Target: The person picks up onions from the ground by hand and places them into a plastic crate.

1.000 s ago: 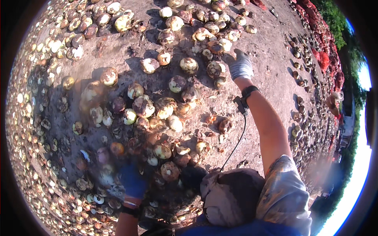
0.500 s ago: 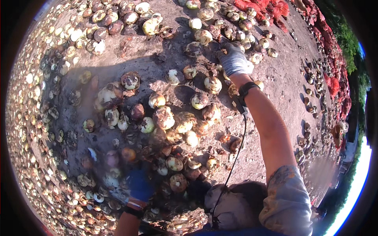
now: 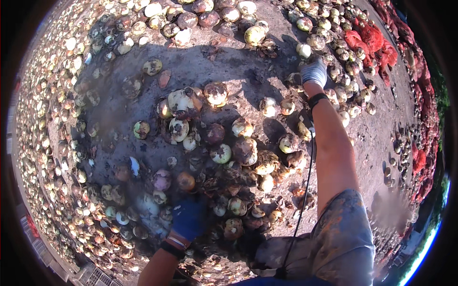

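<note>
Stretched far forward, my right hand (image 3: 313,72), in a pale grey glove, is low over the ground among onions. Its fingers curl down and away from view; whatever they hold is hidden. A dark-skinned onion (image 3: 294,80) lies just left of it, and a white onion (image 3: 304,50) just beyond. My left hand (image 3: 187,220), in a blue glove, is close to my body in shadow. Its fingers are dark and blurred. Near it are an orange-brown onion (image 3: 186,181), a purple onion (image 3: 162,180) and a pale, blurred thing (image 3: 147,205).
Loose onions and peeled skins cover much of the bare ground, densest on the left. A larger, partly peeled onion (image 3: 183,101) sits mid-view. Red mesh bags (image 3: 371,38) lie at the far right. A black cable (image 3: 304,193) hangs beside my right arm.
My view has shifted, so the onions appear farther right. My right hand has moved left across the onions, and its fingers look more curled. My left hand stays near the same onions.
</note>
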Tool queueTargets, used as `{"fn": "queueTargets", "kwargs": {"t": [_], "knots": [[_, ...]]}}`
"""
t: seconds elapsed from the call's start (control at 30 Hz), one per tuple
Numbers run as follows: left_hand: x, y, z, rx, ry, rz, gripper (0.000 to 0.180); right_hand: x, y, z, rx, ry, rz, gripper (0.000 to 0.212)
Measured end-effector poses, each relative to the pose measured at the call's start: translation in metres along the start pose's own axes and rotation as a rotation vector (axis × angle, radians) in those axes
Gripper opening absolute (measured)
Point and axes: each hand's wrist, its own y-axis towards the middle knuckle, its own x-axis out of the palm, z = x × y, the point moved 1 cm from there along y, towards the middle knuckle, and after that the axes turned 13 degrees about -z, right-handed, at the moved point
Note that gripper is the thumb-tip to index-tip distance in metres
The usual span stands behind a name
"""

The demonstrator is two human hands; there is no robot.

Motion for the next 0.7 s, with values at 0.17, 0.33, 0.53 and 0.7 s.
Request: {"fn": "queueTargets", "kwargs": {"t": [0.17,0.33,0.53,0.7], "knots": [[0.005,0.003,0.002,-0.035,0.149,-0.138,0.035,0.002,-0.025,0.012,-0.023,0.31,0.018,0.049],[0.007,0.005,0.004,-0.063,0.107,-0.037,0.034,0.006,-0.048,0.027,-0.038,1.486,-0.415,0.04],[0.011,-0.005,-0.003,-0.049,0.112,0.003,0.041,-0.012,-0.116,-0.012,-0.259,1.995,-1.151,0.049],[0.002,-0.002,0.003,0.002,0.05,0.013,0.043,-0.015,-0.16,-0.042,-0.183,2.008,-1.217,0.067]]}}
